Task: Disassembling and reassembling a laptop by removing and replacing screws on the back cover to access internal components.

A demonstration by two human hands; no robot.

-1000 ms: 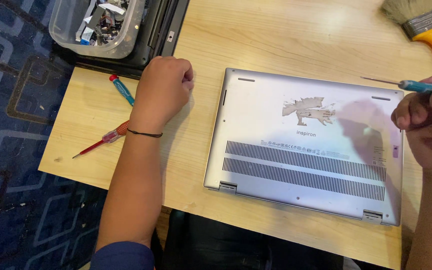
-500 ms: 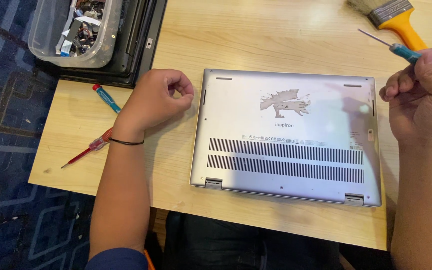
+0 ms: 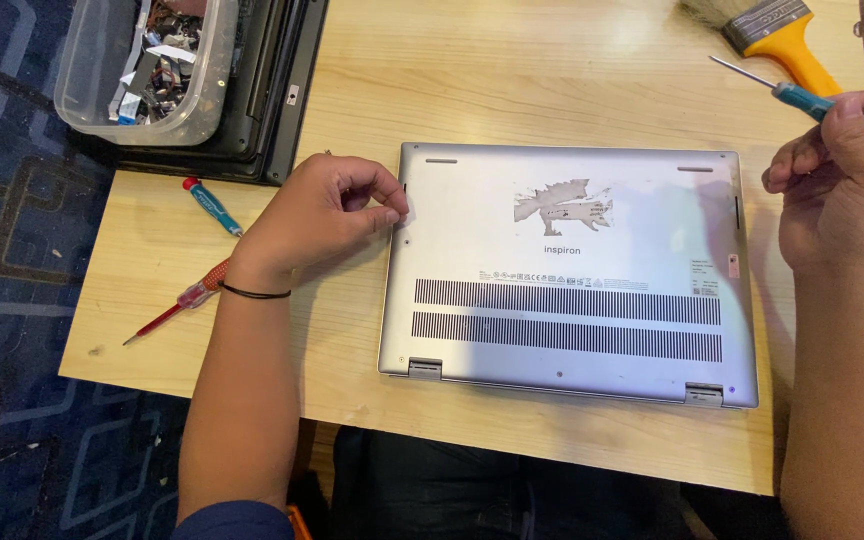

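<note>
Silver laptop (image 3: 572, 275), closed and lying underside up on a light wooden table (image 3: 512, 90), near its front edge; long axis runs left to right across the view, hinge side toward the person, two rows of vent slots parallel to that axis, torn sticker patch near the far edge. Left hand (image 3: 322, 215): fingers curled, fingertips pressed together at the laptop's left edge, touching it near the far corner; whether they pinch anything cannot be told. Right hand (image 3: 837, 185): closed around a blue-handled screwdriver (image 3: 797, 95), shaft pointing up and left, tip clear of the laptop. Beside the left wrist: red screwdriver (image 3: 177, 305) lying diagonally; small blue screwdriver (image 3: 212, 205) just beyond it. Far left: clear plastic tub (image 3: 102, 95) of loose parts, resting on a dark laptop (image 3: 272, 90). Far right: yellow-handled paintbrush (image 3: 772, 35).
</note>
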